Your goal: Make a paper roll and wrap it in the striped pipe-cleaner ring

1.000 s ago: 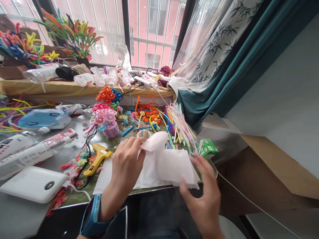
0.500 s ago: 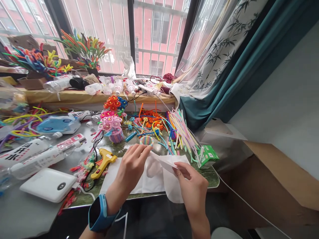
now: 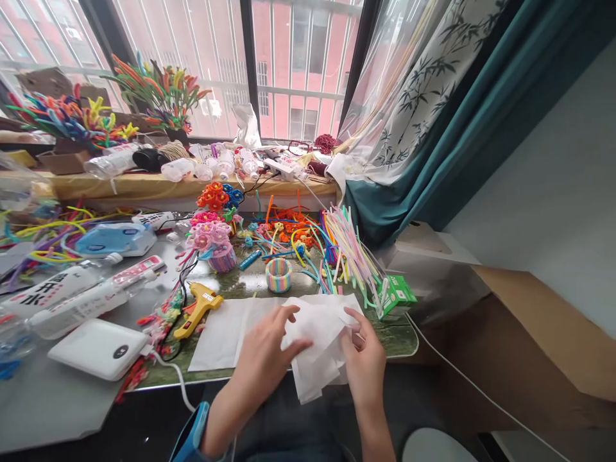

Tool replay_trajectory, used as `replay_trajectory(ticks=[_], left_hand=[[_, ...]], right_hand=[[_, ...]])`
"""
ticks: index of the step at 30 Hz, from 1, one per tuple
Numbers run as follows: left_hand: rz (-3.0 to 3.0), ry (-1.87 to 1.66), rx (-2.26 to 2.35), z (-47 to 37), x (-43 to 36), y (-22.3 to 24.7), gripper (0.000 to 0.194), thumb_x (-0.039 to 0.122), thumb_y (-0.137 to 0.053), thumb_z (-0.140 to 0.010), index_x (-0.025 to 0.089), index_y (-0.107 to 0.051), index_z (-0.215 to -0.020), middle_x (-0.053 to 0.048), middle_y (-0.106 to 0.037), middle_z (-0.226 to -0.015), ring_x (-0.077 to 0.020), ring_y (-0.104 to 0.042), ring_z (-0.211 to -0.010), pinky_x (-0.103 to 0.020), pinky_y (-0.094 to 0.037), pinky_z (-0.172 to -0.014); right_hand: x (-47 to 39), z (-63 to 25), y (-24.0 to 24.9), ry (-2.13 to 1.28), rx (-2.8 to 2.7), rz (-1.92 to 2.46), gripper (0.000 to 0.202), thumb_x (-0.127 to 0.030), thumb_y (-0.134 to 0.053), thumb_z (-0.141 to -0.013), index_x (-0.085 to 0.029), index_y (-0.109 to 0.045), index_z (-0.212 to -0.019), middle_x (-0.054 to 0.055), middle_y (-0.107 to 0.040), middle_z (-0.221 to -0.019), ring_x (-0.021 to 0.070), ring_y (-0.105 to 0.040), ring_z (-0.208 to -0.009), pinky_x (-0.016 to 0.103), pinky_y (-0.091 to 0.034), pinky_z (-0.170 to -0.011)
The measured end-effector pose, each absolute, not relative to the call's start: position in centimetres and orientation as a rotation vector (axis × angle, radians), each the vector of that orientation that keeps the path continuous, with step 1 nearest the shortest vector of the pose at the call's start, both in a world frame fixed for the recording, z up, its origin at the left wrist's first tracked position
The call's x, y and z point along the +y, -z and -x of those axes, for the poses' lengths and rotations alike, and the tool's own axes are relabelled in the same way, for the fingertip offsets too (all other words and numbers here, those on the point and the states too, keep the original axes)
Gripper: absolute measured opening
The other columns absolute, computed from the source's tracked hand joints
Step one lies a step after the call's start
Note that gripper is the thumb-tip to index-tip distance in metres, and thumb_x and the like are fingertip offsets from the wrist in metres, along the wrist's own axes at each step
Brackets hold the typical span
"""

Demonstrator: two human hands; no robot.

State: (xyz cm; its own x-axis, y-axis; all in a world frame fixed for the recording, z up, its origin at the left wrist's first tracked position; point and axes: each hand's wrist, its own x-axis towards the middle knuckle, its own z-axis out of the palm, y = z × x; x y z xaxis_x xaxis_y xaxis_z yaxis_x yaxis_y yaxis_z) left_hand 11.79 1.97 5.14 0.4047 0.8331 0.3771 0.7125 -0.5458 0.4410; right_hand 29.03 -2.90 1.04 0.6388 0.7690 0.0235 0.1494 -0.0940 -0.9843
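Observation:
A thin white tissue (image 3: 315, 340) hangs crumpled over the front edge of the table, between my hands. My right hand (image 3: 363, 343) pinches its right side with thumb and fingers. Fingers apart, my left hand (image 3: 272, 343) is at the tissue's left side, thumb pointing at it; no grip on it shows. Under the hands lies a flat white sheet (image 3: 219, 340). Behind it stands a small round striped pot (image 3: 278, 277). A yellow glue gun (image 3: 198, 310) rests left of the sheet.
A white power bank (image 3: 99, 350) with a cable and plastic bottles (image 3: 81, 301) lie left. Pipe-cleaner flowers (image 3: 212, 234) stand behind the glue gun. Pastel pipe cleaners (image 3: 353, 250) and a green box (image 3: 398, 295) are at right, near an open carton (image 3: 529, 333).
My left hand has come down from the upper edge of the tissue and its fingers have spread. The tissue has folded together toward my right hand. The striped pot is now uncovered.

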Motion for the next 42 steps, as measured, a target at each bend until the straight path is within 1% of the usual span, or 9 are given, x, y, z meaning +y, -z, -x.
replay_trajectory(ticks=[2, 4, 10, 16, 22, 26, 31, 36, 42], left_hand=[[-2.414, -0.749, 1.405, -12.3, 0.4, -3.7, 0.074, 0.036, -0.082, -0.069, 0.018, -0.05, -0.133, -0.012, -0.066, -0.126, -0.0264, -0.069, -0.101, -0.035, -0.057, -0.078], [-2.41, -0.702, 1.446, -12.7, -0.7, -2.5, 0.089, 0.035, -0.081, -0.069, 0.017, -0.038, -0.144, -0.017, -0.057, -0.139, -0.0327, -0.06, -0.12, -0.043, -0.054, -0.092], [-2.35, -0.43, 1.667, -12.6, -0.8, -2.5, 0.062, 0.012, -0.055, -0.08, 0.017, -0.043, -0.141, -0.013, -0.062, -0.13, -0.0275, -0.063, -0.114, -0.038, -0.052, -0.089], [-2.266, -0.172, 1.809, -11.6, 0.3, -4.2, 0.027, 0.009, -0.055, -0.077, 0.023, -0.069, -0.097, -0.005, -0.075, -0.088, -0.0237, -0.071, -0.085, -0.029, -0.047, -0.067], [-2.217, -0.444, 2.123, -9.4, 2.0, -6.4, 0.028, 0.025, -0.043, -0.093, 0.021, -0.07, -0.099, -0.008, -0.075, -0.074, -0.0259, -0.07, -0.068, -0.029, -0.04, -0.055], [-2.251, -0.766, 2.158, -8.8, 2.8, -7.5, 0.027, 0.03, -0.044, -0.095, 0.02, -0.07, -0.098, -0.005, -0.076, -0.077, -0.022, -0.071, -0.068, -0.027, -0.042, -0.057], [-2.425, -1.102, 1.967, -9.8, 2.8, -7.9, 0.034, 0.033, -0.038, -0.101, 0.016, -0.068, -0.1, -0.003, -0.072, -0.068, -0.0156, -0.065, -0.053, -0.025, -0.043, -0.054], [-2.629, -1.29, 1.608, -11.3, 2.9, -8.9, 0.027, 0.028, -0.041, -0.102, 0.017, -0.065, -0.101, -0.004, -0.076, -0.083, -0.0135, -0.072, -0.069, -0.022, -0.051, -0.064], [-2.797, -1.32, 1.345, -11.8, 2.7, -10.5, 0.017, 0.016, -0.046, -0.099, 0.018, -0.061, -0.107, -0.004, -0.073, -0.088, -0.0136, -0.071, -0.077, -0.022, -0.053, -0.07]], right_hand=[[-2.7, -29.4, -1.2, -0.624, -0.782, 1.611, 0.046, -0.049, -0.062, -0.079, -0.015, -0.072, -0.109, 0.001, -0.064, -0.068, 0.0173, -0.059, -0.056, 0.028, -0.048, -0.054], [-2.6, -29.6, -1.6, -0.598, -0.775, 1.597, 0.043, -0.049, -0.064, -0.079, -0.014, -0.073, -0.102, 0.003, -0.068, -0.07, 0.0183, -0.061, -0.059, 0.028, -0.049, -0.057], [-1.9, -30.6, -3.1, -0.498, -0.648, 1.399, 0.036, -0.043, -0.064, -0.079, -0.014, -0.069, -0.101, 0.01, -0.075, -0.088, 0.0233, -0.069, -0.076, 0.031, -0.053, -0.066], [-1.7, -32.9, -3.1, -0.348, -0.491, 1.352, 0.038, -0.041, -0.066, -0.078, -0.013, -0.068, -0.104, 0.009, -0.074, -0.082, 0.0211, -0.066, -0.07, 0.03, -0.051, -0.063], [-4.0, -34.9, -0.6, -0.331, -0.472, 1.543, 0.043, -0.047, -0.062, -0.081, -0.014, -0.067, -0.108, 0.013, -0.074, -0.094, 0.0273, -0.069, -0.085, 0.033, -0.052, -0.069], [-6.1, -35.2, 0.7, -0.319, -0.823, 1.841, 0.035, -0.043, -0.059, -0.084, -0.017, -0.069, -0.106, 0.01, -0.071, -0.086, 0.028, -0.067, -0.077, 0.037, -0.049, -0.068], [-6.5, -32.8, -1.7, 0.125, -1.332, 1.727, 0.044, -0.037, -0.059, -0.086, -0.018, -0.06, -0.126, 0.018, -0.059, -0.123, 0.0368, -0.054, -0.116, 0.053, -0.042, -0.097], [-3.9, -29.0, -5.5, -0.11, -1.568, 1.443, 0.063, -0.041, -0.064, -0.087, -0.024, -0.04, -0.144, 0.013, -0.051, -0.14, 0.031, -0.047, -0.131, 0.05, -0.042, -0.104], [0.1, -26.1, -7.3, -0.331, -1.589, 1.31, 0.051, -0.044, -0.062, -0.089, -0.021, -0.055, -0.134, 0.01, -0.069, -0.119, 0.0256, -0.065, -0.107, 0.04, -0.05, -0.093]])
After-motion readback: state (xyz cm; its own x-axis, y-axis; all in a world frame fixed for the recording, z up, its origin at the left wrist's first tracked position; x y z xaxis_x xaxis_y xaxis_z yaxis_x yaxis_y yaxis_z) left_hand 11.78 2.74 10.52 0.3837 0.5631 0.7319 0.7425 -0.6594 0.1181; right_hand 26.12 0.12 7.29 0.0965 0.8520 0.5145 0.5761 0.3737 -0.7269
